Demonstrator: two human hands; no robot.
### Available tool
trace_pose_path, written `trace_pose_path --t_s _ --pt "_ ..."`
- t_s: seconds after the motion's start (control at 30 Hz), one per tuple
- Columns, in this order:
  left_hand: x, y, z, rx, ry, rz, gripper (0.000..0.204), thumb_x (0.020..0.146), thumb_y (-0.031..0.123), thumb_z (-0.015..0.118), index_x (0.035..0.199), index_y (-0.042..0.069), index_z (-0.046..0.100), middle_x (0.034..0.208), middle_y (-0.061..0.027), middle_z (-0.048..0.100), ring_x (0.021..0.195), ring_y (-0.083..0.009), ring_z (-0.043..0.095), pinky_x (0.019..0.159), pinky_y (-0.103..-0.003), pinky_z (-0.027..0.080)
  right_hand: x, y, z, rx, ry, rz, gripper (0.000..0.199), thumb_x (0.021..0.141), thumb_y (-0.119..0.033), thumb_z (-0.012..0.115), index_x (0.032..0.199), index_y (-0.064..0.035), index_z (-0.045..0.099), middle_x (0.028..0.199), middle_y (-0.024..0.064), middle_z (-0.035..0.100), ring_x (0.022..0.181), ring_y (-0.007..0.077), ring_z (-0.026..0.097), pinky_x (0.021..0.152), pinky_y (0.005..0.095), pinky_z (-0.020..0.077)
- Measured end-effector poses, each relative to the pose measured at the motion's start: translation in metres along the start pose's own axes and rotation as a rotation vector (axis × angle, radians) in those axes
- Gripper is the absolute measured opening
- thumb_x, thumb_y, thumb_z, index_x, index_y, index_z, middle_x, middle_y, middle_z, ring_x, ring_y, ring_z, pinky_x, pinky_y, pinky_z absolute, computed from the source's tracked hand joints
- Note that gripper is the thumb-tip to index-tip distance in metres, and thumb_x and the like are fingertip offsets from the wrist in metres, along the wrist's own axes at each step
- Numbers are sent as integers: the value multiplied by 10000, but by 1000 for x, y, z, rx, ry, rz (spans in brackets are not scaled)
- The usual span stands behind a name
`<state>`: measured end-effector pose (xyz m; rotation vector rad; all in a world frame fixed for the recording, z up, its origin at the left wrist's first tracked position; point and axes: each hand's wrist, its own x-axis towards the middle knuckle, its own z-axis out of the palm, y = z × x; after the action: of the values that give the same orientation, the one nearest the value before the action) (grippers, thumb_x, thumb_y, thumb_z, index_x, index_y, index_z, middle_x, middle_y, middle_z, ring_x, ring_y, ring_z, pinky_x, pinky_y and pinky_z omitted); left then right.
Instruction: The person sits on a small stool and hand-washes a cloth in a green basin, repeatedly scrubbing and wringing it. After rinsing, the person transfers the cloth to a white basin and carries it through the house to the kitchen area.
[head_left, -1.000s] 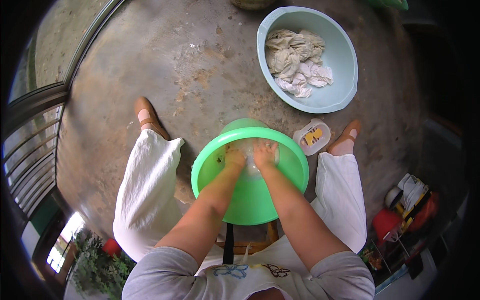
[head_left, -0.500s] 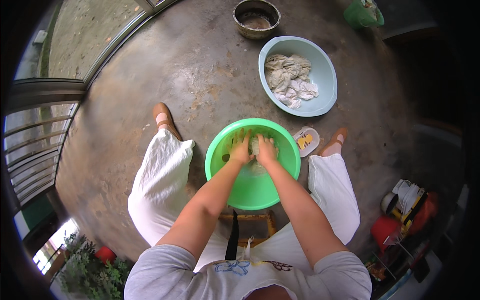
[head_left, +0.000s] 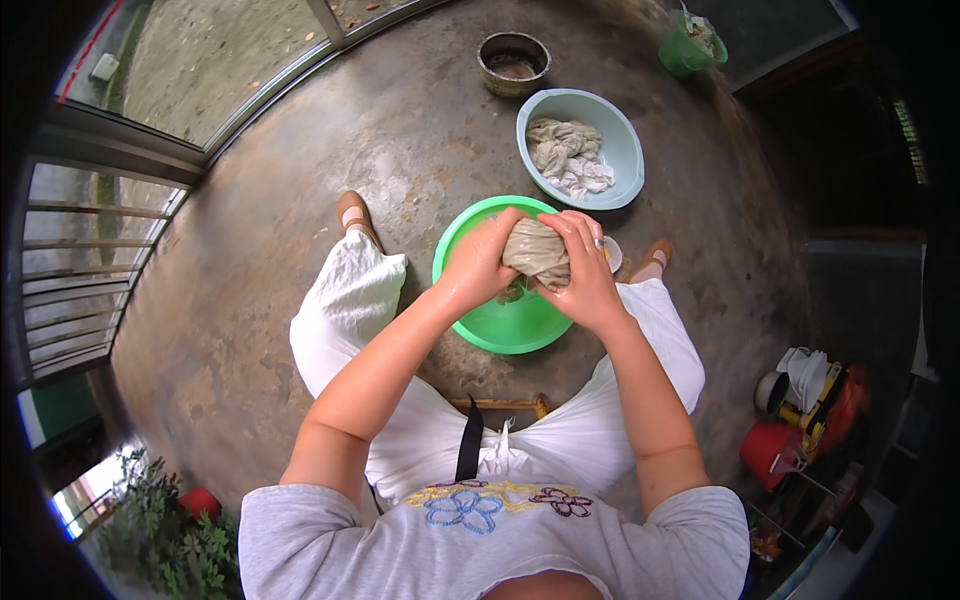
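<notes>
A wet, bunched-up beige cloth is gripped between my two hands, above the green basin. My left hand wraps its left side, and my right hand closes round the right side. Some darker, wet-looking material shows below the cloth, inside the basin; I cannot make out what it is. The basin stands on the floor between my feet, partly covered by my hands.
Beyond it stands a light blue tub with crumpled pale cloths. A metal pot and a green bucket are farther back. Beside my right foot sits a small white dish. Household items and a red bucket stand at right.
Both hands have come up out of the green basin, lifting the cloth, which is now squeezed into a bundle between them. The view has shifted slightly.
</notes>
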<state>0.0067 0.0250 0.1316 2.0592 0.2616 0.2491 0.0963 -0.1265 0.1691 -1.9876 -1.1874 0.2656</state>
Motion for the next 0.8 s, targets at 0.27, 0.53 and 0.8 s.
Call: trace_pose_path --t_s 0.27,0.53,0.8 --pt "-6 -118 121 606 -101 -534 409 752 56 595 1143 92 479 1178 -172 482 1022 -401 502 824 -502 474 -49 156 135 -387 -258 356 617 680 67 612 1238 -140 447 1146 121 471 1037 359 511 840 456 460" --pt "-28 -253 224 786 -334 -834 357 902 244 437 1241 133 457 1341 -136 394 1204 -424 388 917 -560 386 -83 244 261 -633 -496 762 404 833 -172 564 1220 -184 450 1239 119 415 1195 388 390 863 599 403" --pt "-42 -348 245 688 -300 -714 304 880 224 438 1051 56 624 1080 -204 626 1023 -335 592 904 -482 430 -74 290 295 -679 -652 698 276 799 -171 568 1056 -108 646 1133 127 572 1087 320 518 845 528 420"
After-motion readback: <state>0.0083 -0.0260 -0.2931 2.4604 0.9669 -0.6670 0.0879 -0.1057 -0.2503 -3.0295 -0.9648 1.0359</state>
